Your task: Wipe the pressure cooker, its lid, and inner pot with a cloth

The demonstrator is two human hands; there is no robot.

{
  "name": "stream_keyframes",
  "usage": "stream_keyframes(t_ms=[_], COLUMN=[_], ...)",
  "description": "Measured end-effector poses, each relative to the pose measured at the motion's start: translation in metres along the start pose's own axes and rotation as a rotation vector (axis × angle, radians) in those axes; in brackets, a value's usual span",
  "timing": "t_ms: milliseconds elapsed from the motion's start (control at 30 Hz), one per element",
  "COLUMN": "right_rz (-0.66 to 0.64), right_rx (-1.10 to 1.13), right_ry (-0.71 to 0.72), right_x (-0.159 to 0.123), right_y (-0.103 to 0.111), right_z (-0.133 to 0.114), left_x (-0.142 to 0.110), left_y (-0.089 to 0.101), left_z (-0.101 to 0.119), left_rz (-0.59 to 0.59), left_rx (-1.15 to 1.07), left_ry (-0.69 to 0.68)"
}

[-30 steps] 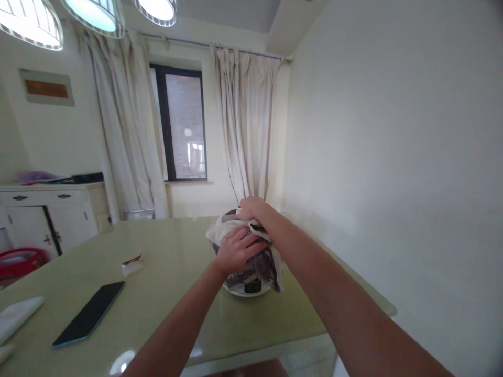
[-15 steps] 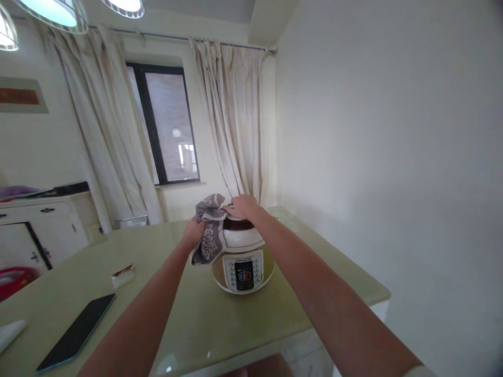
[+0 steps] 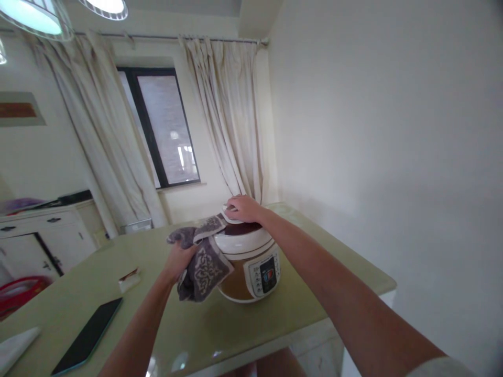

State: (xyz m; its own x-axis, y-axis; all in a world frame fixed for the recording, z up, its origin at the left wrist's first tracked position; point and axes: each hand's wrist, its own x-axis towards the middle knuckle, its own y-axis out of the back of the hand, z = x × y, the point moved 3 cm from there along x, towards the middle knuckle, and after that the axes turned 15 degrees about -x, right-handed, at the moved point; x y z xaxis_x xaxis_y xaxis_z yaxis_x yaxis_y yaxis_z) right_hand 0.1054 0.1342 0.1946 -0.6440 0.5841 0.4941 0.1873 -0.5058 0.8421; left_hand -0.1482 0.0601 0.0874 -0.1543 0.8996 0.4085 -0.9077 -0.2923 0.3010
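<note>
An electric pressure cooker point(image 3: 239, 280) with a white lid rim and a gold-brown body stands upright on the pale green table point(image 3: 338, 262). Its control panel point(image 3: 265, 273) is turned toward the right. My left hand point(image 3: 181, 262) is closed on a grey patterned towel point(image 3: 206, 267), which hangs against the cooker's left side and reaches up onto the lid. On top, my right hand point(image 3: 245, 209) has its fingers curled over the white lid handle point(image 3: 231, 217).
A dark phone point(image 3: 88, 335) and a small white packet point(image 3: 129, 279) lie on the table's left part. A white object point(image 3: 18, 348) is at the left edge. A wall point(image 3: 373, 131) rises to the right, and a white cabinet point(image 3: 43, 230) stands at the far left.
The cooker has turned, its panel swinging from facing me to the right. My left hand has drawn the towel left and down from the lid; my right hand stays on the handle.
</note>
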Motion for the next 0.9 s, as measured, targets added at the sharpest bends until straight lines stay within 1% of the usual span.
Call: stream_keyframes(t_ms=[33,100,133,200,233,300,367,433,500,600,667,733,767,900], right_rz=[-0.011,-0.046,-0.064,-0.091,-0.097,-0.094,-0.082,-0.072,-0.08,-0.111,-0.135,-0.163,-0.17,-0.192], right_rx=[0.04,0.116,0.152,0.215,0.24,0.279,0.309,0.334,0.361,0.434,0.446,0.38,0.327,0.152], right_ry=[0.009,-0.013,-0.04,-0.098,-0.122,-0.143,-0.145,-0.135,-0.129,-0.196,-0.24,-0.241,-0.241,-0.259], right_x=[-0.001,-0.003,-0.004,-0.004,-0.004,-0.003,-0.001,0.0,0.001,0.002,0.004,0.006,0.007,0.006], right_y=[0.001,0.001,0.001,0.001,0.0,0.0,-0.001,-0.001,0.0,0.0,-0.001,-0.003,-0.003,-0.002], right_z=[0.003,0.007,0.008,0.01,0.01,0.01,0.01,0.01,0.01,0.011,0.012,0.011,0.01,0.006], left_x=[-0.007,-0.013,-0.012,-0.002,0.005,0.018,0.022,0.015,0.0,-0.02,-0.024,-0.017,-0.009,0.028], left_y=[-0.001,-0.005,-0.01,-0.023,-0.03,-0.043,-0.053,-0.06,-0.064,-0.067,-0.065,-0.062,-0.059,-0.044], left_z=[0.005,0.015,0.021,0.037,0.047,0.066,0.084,0.099,0.109,0.107,0.099,0.09,0.085,0.062], left_rz=[0.023,0.108,0.144,0.168,0.146,0.06,-0.028,-0.084,-0.12,-0.161,-0.176,-0.169,-0.155,-0.082], left_rx=[0.134,0.38,0.448,0.456,0.432,0.432,0.533,0.654,0.729,0.719,0.609,0.441,0.352,0.004], left_ry=[-0.014,-0.004,-0.006,-0.057,-0.092,-0.123,-0.126,-0.178,-0.273,-0.367,-0.401,-0.408,-0.39,-0.215])
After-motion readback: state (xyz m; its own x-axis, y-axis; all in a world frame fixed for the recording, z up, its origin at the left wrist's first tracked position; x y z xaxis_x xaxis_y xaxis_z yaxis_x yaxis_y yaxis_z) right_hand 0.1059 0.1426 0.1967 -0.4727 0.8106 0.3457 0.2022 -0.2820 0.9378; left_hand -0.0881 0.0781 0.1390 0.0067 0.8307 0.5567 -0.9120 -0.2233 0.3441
